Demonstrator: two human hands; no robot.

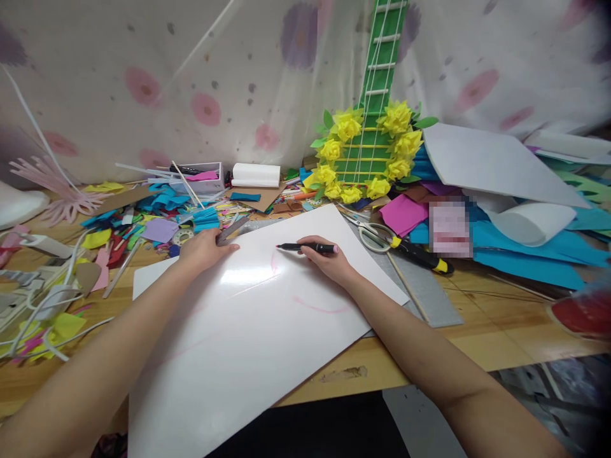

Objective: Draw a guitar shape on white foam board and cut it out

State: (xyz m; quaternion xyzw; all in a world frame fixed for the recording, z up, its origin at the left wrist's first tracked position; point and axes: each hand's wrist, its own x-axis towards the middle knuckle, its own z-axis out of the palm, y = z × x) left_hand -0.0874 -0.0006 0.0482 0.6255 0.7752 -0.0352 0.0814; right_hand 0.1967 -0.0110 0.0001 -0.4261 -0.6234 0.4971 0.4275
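A large white board (214, 356) lies tilted across the table's front edge, marked with faint pink lines and curves. My right hand (329, 261) grips a black marker with a pink end (315, 248), its tip pointing left just over or on the board. At the board's far left edge, my left hand (205, 253) is closed around a grey ruler (233, 229), with its thumb stretched toward the right. Under the board's right side shows a grey cutting mat (442, 305).
A green paper guitar with yellow flowers (365, 152) stands at the back. Scissors (367, 232) and a black-yellow utility knife (427, 257) lie right of the board. Coloured scraps (160, 229) crowd the left, with white cables (52, 312). Foam sheets (496, 159) are stacked at right.
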